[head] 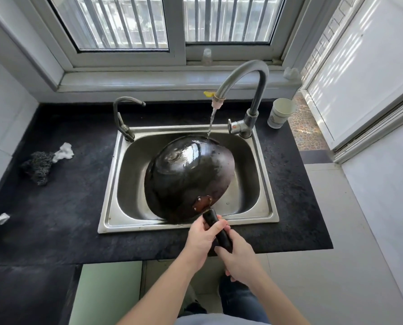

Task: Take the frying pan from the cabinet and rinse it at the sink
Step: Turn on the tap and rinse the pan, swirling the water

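Observation:
The black frying pan [188,177] is turned bottom-up and tilted over the steel sink [266,184], its wet underside facing me. A thin stream of water [211,120] runs from the tall faucet [247,76] onto the pan's far rim. The pan's dark handle [213,220] points toward me. My left hand [201,238] grips the handle close to the pan. My right hand [238,256] holds the handle's end just behind it.
A second, smaller tap [123,118] stands at the sink's back left corner. A paper cup [280,113] sits right of the faucet. A dark scouring pad [40,165] and white scraps [65,151] lie on the black counter [67,207] at left. Light cabinet fronts [109,294] are below.

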`<state>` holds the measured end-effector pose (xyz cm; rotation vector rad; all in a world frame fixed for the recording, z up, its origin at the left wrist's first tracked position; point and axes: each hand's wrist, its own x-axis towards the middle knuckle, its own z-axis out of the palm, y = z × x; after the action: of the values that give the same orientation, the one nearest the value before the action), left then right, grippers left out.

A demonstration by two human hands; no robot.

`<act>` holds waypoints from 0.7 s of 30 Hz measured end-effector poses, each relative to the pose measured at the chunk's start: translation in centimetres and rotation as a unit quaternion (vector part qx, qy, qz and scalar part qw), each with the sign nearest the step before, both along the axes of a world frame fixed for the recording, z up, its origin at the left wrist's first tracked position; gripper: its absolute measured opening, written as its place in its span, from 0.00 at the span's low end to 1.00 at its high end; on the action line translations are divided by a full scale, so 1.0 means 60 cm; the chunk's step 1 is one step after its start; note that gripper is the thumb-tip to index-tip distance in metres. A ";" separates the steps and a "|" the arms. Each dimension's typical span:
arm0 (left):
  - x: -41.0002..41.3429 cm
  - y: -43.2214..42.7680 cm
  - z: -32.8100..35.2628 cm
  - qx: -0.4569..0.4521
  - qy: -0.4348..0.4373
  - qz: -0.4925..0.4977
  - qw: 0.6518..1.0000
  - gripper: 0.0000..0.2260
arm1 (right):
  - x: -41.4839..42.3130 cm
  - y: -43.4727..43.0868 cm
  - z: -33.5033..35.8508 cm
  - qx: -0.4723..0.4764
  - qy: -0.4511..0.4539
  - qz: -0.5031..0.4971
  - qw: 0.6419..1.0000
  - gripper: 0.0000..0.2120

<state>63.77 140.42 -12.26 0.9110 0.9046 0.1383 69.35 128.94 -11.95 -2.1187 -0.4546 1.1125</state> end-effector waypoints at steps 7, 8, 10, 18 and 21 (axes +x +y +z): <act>0.009 0.002 -0.009 0.056 0.062 -0.040 0.996 0.07 | -0.008 0.010 0.000 0.026 0.050 -0.041 0.998 0.10; 0.011 0.001 -0.011 0.058 0.064 -0.046 0.995 0.07 | -0.006 0.006 -0.002 0.035 0.057 -0.050 0.996 0.11; 0.019 0.000 -0.014 0.058 0.060 -0.054 0.995 0.07 | 0.003 -0.004 -0.008 0.046 0.061 -0.056 0.995 0.15; 0.070 0.014 -0.008 0.070 0.089 -0.027 0.993 0.07 | 0.061 0.010 -0.014 0.048 0.051 -0.026 0.997 0.20; 0.076 0.014 -0.005 0.053 0.088 -0.002 0.995 0.06 | 0.074 0.015 -0.013 0.043 0.042 0.003 0.998 0.21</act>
<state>68.32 141.26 -12.53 1.0353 1.0671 0.1029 73.81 129.83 -12.75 -1.9885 -0.4613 1.1607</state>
